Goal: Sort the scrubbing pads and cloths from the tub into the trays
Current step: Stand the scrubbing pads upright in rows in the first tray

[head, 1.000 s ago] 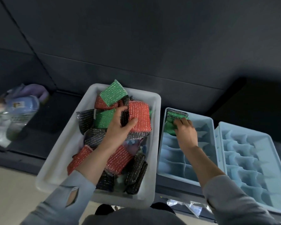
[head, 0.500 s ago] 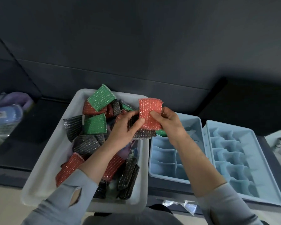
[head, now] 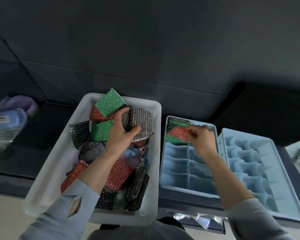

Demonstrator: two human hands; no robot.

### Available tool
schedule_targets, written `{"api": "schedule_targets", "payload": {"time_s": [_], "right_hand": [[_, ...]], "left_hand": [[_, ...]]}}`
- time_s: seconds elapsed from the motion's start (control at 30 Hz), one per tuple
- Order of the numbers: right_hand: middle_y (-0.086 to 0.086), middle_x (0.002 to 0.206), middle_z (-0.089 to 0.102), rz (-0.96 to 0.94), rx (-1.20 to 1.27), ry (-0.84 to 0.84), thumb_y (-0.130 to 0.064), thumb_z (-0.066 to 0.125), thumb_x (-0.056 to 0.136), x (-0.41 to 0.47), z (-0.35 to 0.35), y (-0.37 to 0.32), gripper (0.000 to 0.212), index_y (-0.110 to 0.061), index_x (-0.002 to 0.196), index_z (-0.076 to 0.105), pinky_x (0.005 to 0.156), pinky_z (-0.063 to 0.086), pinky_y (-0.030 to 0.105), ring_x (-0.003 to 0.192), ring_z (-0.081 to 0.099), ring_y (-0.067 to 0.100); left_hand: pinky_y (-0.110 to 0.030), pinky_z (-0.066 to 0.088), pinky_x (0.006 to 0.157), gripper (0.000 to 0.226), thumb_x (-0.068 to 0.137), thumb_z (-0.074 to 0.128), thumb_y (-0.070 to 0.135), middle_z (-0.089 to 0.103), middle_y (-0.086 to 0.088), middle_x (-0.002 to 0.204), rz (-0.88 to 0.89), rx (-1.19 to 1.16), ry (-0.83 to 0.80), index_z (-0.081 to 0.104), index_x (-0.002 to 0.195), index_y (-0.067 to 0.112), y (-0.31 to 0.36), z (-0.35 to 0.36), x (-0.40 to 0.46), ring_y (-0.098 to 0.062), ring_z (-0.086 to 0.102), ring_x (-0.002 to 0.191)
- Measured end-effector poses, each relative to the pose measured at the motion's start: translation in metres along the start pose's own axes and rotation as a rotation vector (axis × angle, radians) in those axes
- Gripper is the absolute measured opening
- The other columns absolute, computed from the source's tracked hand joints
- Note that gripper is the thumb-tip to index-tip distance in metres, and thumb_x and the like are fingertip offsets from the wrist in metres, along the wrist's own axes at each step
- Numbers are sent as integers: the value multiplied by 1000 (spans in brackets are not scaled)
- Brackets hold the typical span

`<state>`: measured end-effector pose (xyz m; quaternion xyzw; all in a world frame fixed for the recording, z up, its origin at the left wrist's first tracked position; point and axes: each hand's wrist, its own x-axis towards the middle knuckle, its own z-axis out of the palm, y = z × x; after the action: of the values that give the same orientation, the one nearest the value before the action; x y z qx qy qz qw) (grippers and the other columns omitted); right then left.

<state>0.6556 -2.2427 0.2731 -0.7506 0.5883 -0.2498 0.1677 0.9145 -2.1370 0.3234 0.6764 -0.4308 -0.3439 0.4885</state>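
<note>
A white tub [head: 47, 172] holds a heap of glittery red, green and black scrubbing pads, with pale cloths [head: 134, 153] underneath. My left hand [head: 120, 135] is in the tub, fingers closed on a black pad [head: 141, 122] near the far right. My right hand [head: 202, 137] pinches a red pad [head: 177, 134] over the far left compartment of the near blue tray [head: 185, 170], on top of a green pad [head: 171, 140]. A black pad [head: 178, 120] stands at that compartment's far wall.
A second blue divided tray [head: 274, 170] lies right of the first. Plastic-wrapped packages [head: 5, 125] sit at the far left on the dark counter. Clear wrapping [head: 197, 219] shows below the trays. A dark panelled wall rises behind.
My right hand carried the red pad from above the tub over to the tray's far left compartment. My left hand let go of it and closed on a black pad in the tub.
</note>
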Motion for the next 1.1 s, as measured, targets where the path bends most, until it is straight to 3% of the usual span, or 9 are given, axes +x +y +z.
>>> {"api": "schedule_targets", "payload": {"time_s": [0.23, 0.47, 0.6, 0.73, 0.83, 0.9, 0.97, 1.03, 1.1], "right_hand": [[7, 89, 65, -163, -294, -69, -7, 74, 77, -16, 45, 4, 11, -13, 87, 76, 60, 54, 39, 91, 59, 32], [3, 74, 63, -229, -328, -8, 8, 74, 65, -10, 47, -4, 20, -11, 71, 71, 47, 47, 30, 70, 59, 28], [4, 59, 55, -36, -41, 35, -26, 61, 92, -5, 32, -39, 29, -11, 67, 61, 53, 40, 32, 53, 47, 26], [0, 59, 57, 184, 348, -259, -59, 60, 86, -8, 21, -80, 53, -8, 70, 63, 64, 50, 34, 57, 51, 14], [2, 66, 61, 266, 556, -348, -41, 75, 81, -9, 26, -83, 42, 0, 79, 64, 70, 58, 44, 65, 58, 16], [7, 78, 67, 373, 742, -324, -25, 75, 84, -10, 25, -80, 31, 3, 91, 64, 72, 60, 41, 74, 64, 21], [3, 76, 66, 399, 833, -242, -16, 70, 88, -12, 18, -75, 13, -4, 90, 65, 64, 56, 33, 68, 61, 16], [1, 75, 65, 419, 864, -153, -13, 66, 91, -11, 8, -65, 3, -13, 88, 65, 64, 53, 32, 67, 57, 16], [3, 76, 67, 419, 836, -52, -17, 66, 91, -8, -3, -52, 7, -17, 85, 63, 70, 54, 40, 70, 59, 20]], "left_hand": [[-33, 19, 116, 82, 85, 73, 20, 24, 13, 157, -46, -5, 5, 24, 149, 35, -10, -5, -7, -4, 23, 139], [-37, 20, 113, 54, 93, 62, 31, 31, 16, 152, -20, 81, -96, 39, 141, 39, -3, -8, -16, 0, 23, 130], [-35, 19, 112, 47, 95, 57, 32, 33, 24, 145, 2, 86, -134, 41, 139, 40, 0, -4, -17, 4, 23, 129], [-38, 21, 116, 44, 96, 56, 32, 35, 25, 147, 16, 89, -182, 43, 137, 43, 1, 4, -16, 3, 27, 134], [-42, 25, 117, 39, 101, 48, 26, 38, 20, 147, 24, 75, -212, 43, 136, 42, 6, 7, -17, -2, 32, 136], [-32, 35, 113, 47, 102, 43, 13, 36, 19, 148, 19, 87, -234, 41, 138, 42, 7, 8, -18, 11, 37, 126], [-2, 44, 83, 60, 100, 43, 3, 28, 14, 153, 5, 120, -223, 30, 145, 42, 6, 9, -18, 35, 41, 90], [2, 41, 60, 68, 99, 45, 2, 24, 8, 156, -34, 93, -186, 22, 148, 43, 3, 11, -16, 37, 40, 69], [-4, 43, 70, 70, 99, 47, 4, 23, 4, 158, -37, 88, -142, 19, 149, 43, 0, 10, -14, 29, 45, 93]]}}
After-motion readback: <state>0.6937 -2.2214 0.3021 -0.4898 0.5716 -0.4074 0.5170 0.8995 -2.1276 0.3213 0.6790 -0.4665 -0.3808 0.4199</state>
